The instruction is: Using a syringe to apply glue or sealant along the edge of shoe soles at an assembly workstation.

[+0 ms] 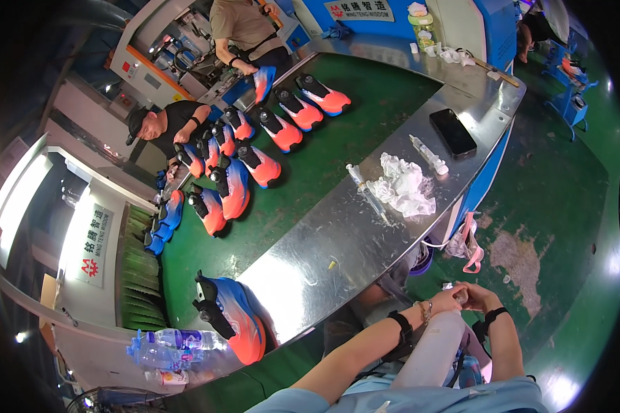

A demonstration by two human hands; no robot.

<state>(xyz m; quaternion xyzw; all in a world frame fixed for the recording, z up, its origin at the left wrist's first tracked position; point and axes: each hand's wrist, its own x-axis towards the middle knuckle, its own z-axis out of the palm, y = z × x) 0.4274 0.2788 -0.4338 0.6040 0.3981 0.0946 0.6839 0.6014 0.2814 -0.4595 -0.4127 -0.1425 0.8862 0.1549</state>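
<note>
My left hand (446,301) and my right hand (481,297) meet over my knee, beside the steel bench edge. The fingers of both are curled around something small and pale, mostly hidden, which I cannot make out. Closest to me on the bench stands an orange and blue sports shoe (243,318) with a black fitting at its collar. Crumpled white tissue (403,186) lies on the steel ledge (303,255) between two slim, clear tube-like tools, one on its left (369,194) and one on its right (429,155). A black phone (452,133) rests farther along.
Several more shoes (234,186) stand on the green conveyor belt (365,131). Across it are two co-workers, one holding a shoe (264,84). Plastic bottles (176,350) sit at lower left. A purple bin (422,261) and a bag with pink handles (467,244) are below the ledge.
</note>
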